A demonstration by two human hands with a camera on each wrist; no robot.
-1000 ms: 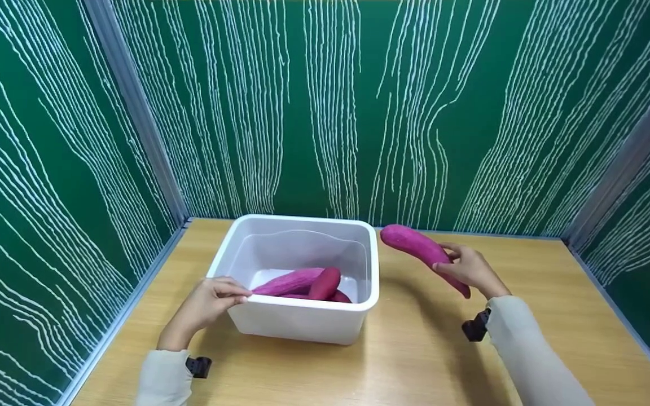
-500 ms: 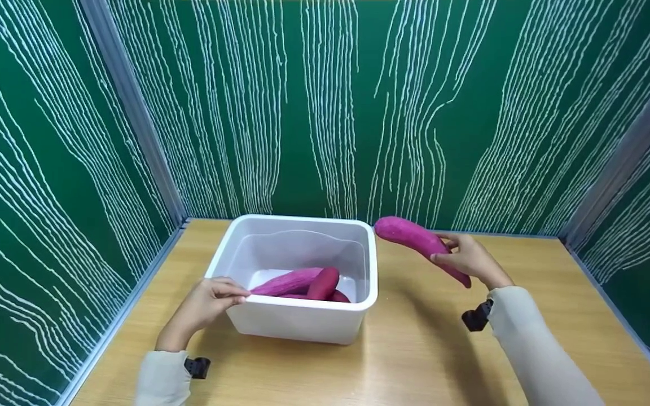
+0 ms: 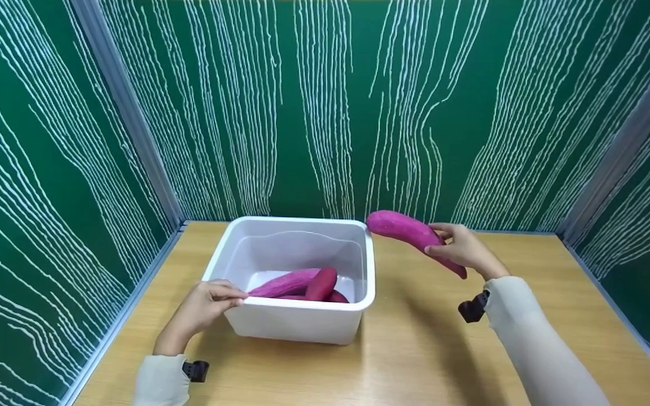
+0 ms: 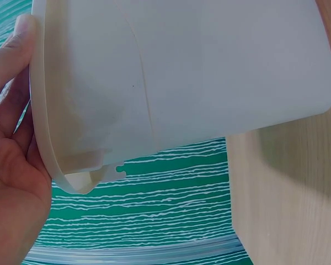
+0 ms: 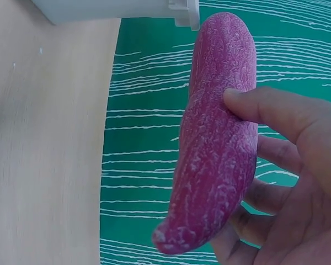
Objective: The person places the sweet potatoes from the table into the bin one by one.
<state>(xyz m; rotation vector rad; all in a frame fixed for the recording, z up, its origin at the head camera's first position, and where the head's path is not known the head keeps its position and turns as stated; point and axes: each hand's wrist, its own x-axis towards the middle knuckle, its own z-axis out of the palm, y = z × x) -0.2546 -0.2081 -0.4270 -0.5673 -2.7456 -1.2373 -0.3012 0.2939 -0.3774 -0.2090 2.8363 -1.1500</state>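
Note:
My right hand point(image 3: 468, 250) holds a long, curved magenta vegetable point(image 3: 401, 226) with rough, streaked skin, thumb on one side and fingers on the other. The vegetable is raised above the table, its blunt end by the right rim of the white plastic bin point(image 3: 297, 322). In the right wrist view, the held vegetable point(image 5: 218, 132) tapers towards its lower end. My left hand point(image 3: 203, 304) pinches the bin's front left rim; the left wrist view shows that hand point(image 4: 14, 149) at the rim. Inside the bin lie a pink vegetable point(image 3: 288, 281) and a darker red one point(image 3: 321, 285), with more red partly hidden below.
The bin stands on a wooden table point(image 3: 392, 361). Green panels point(image 3: 297, 113) with white wavy lines enclose the back and sides, joined by grey metal posts point(image 3: 127, 113). The table reaches back to the rear panel.
My right hand has moved up and slightly left with the magenta vegetable, bringing its blunt end to the bin's right rim. My left hand stays on the bin rim.

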